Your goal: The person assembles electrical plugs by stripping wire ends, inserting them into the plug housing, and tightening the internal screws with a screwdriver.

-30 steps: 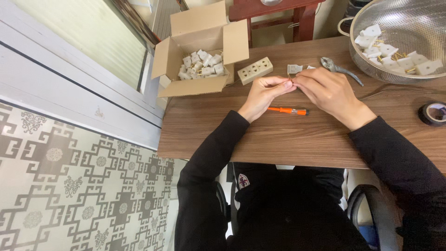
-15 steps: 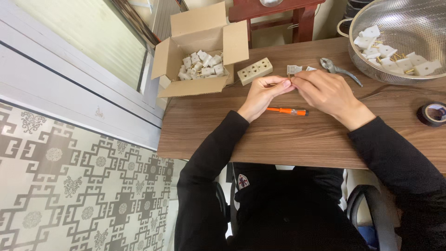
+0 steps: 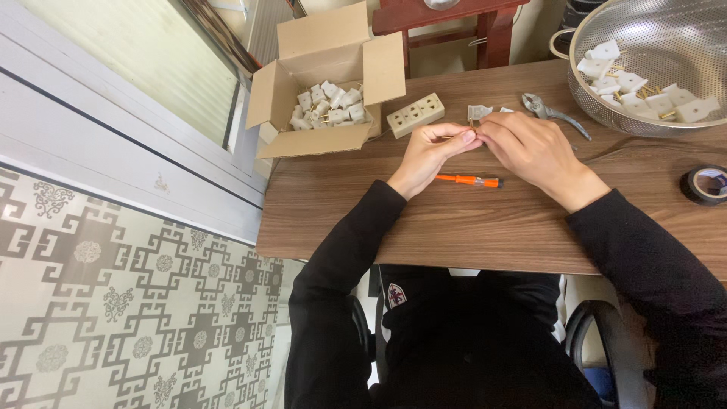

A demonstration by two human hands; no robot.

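Small part pinched by both hands' fingers | orange screwdriver beneath | pliers beside

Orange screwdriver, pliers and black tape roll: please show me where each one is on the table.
orange screwdriver (image 3: 471, 180), head view, on its orange handle.
pliers (image 3: 547, 110), head view, near the pivot.
black tape roll (image 3: 705, 185), head view, on its outer ring.

Cardboard box, metal colander, black tape roll.
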